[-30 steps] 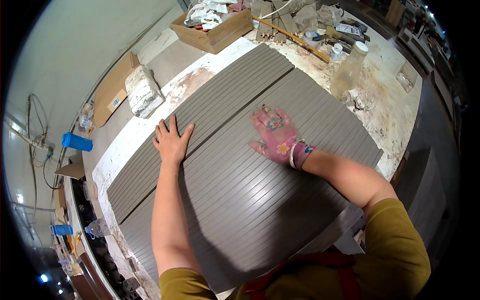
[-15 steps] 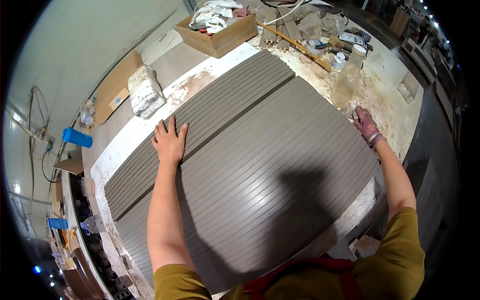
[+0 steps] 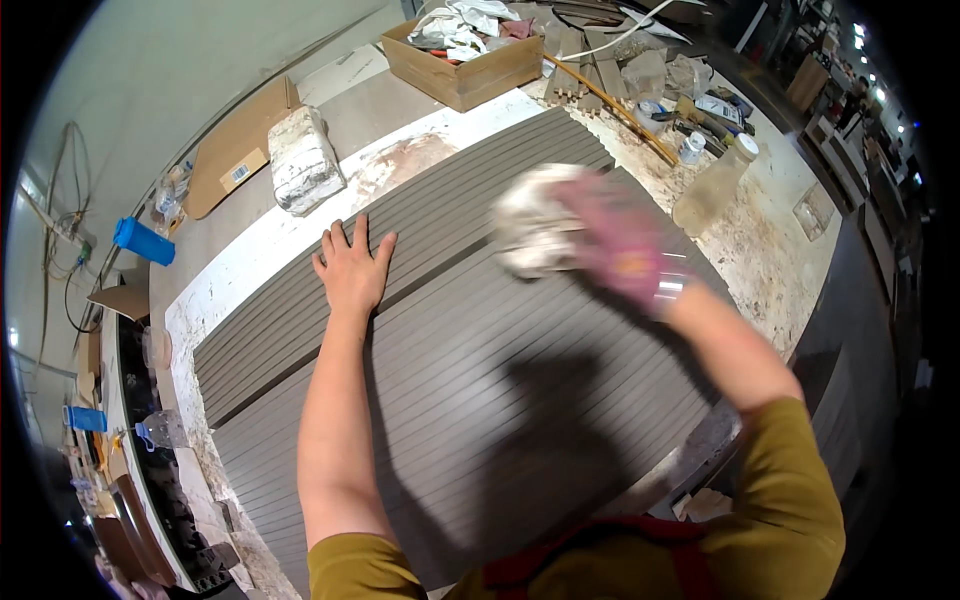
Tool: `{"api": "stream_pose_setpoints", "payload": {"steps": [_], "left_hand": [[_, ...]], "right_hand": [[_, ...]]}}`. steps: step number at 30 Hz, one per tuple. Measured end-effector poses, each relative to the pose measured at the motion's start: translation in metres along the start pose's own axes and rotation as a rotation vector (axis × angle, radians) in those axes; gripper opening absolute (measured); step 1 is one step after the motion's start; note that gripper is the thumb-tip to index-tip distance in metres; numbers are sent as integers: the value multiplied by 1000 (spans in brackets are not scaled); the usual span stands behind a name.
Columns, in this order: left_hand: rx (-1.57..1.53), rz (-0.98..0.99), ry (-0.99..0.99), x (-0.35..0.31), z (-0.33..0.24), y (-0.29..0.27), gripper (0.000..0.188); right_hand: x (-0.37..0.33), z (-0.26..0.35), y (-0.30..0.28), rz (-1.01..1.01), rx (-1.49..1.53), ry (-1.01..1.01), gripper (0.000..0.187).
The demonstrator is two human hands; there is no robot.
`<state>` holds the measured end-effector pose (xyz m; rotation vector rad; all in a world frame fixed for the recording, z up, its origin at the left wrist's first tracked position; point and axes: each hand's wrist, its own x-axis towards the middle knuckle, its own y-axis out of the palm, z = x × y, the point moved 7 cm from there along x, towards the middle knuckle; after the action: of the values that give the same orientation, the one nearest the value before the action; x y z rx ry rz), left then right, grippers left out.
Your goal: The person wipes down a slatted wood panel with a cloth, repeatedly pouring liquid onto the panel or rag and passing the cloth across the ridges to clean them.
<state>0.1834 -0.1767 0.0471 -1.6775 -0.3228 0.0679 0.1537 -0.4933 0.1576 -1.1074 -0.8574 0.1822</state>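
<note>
Two grey grooved panels lie side by side on the table, a dark gap between them. My bare left hand [image 3: 354,268] rests with fingers spread on the narrower far panel [image 3: 470,175], close to the gap. Over the right part of the wider near panel [image 3: 440,370], my right hand [image 3: 622,245] grips a crumpled white cloth [image 3: 540,220]. It wears a pinkish-purple glove and is blurred by motion. Whether the cloth touches the panel I cannot tell.
Behind the panels stand a cardboard box [image 3: 465,75] of rags and a white wrapped block [image 3: 303,162]. A plastic bottle with a white cap [image 3: 715,190] and a small white jar [image 3: 691,148] stand at the right. A long thin stick [image 3: 620,110] lies among tools at the back.
My right hand has swung from the panel's right edge near the bottle leftward over the panels, bringing the cloth along. My left hand stays spread on the far panel.
</note>
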Motion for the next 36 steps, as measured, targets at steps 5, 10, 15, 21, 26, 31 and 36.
{"api": "stream_pose_setpoints", "payload": {"steps": [5,10,15,21,26,31,36], "left_hand": [[5,-1,13,3,-1,1,67],[28,-11,-6,-1,1,-1,66],[15,-10,-3,2,-10,-2,67],[53,16,-30,0,5,1,67],[16,32,-14,1,-10,-3,66],[64,32,-25,1,-3,-2,66],[70,15,-16,1,-1,-1,65]], "right_hand": [[55,92,158,359,-33,-107,21],[38,-57,103,336,-70,204,26],[38,-20,126,309,28,66,23],[47,-14,131,411,93,144,18],[22,-197,34,291,-414,432,19],[19,-215,67,571,-405,556,27],[18,-205,68,623,-394,438,25]]}}
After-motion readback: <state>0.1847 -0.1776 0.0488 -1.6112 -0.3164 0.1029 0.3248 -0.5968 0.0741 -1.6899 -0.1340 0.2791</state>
